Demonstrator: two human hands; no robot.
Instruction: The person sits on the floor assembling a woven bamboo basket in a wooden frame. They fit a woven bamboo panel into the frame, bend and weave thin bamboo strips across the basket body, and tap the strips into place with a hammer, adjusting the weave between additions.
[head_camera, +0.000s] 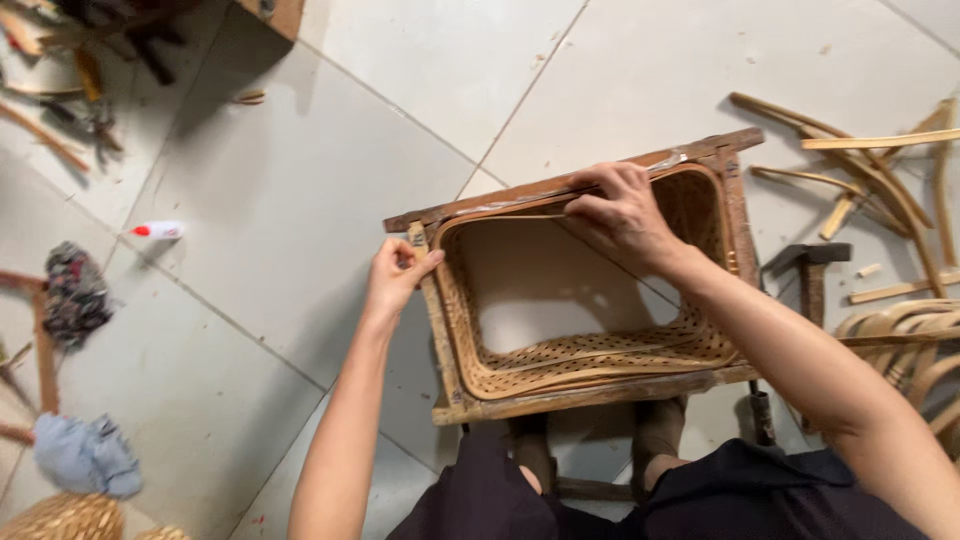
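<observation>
We had the woven cane panel (590, 350) seated inside the wooden frame (600, 392) at centre frame, our left hand (393, 277) pinching a cane strip at the frame's left corner and our right hand (622, 212) pressing the rim along the top rail. We judged that a slip of either hand could let the rim spring out of the frame, or crack the dry cane at the corner.

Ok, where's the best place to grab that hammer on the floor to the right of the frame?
Probably the hammer by its wooden handle, from above and the right: it lies flat on the tiles, head away from the person, with the wooden frame crowding its left side.
</observation>
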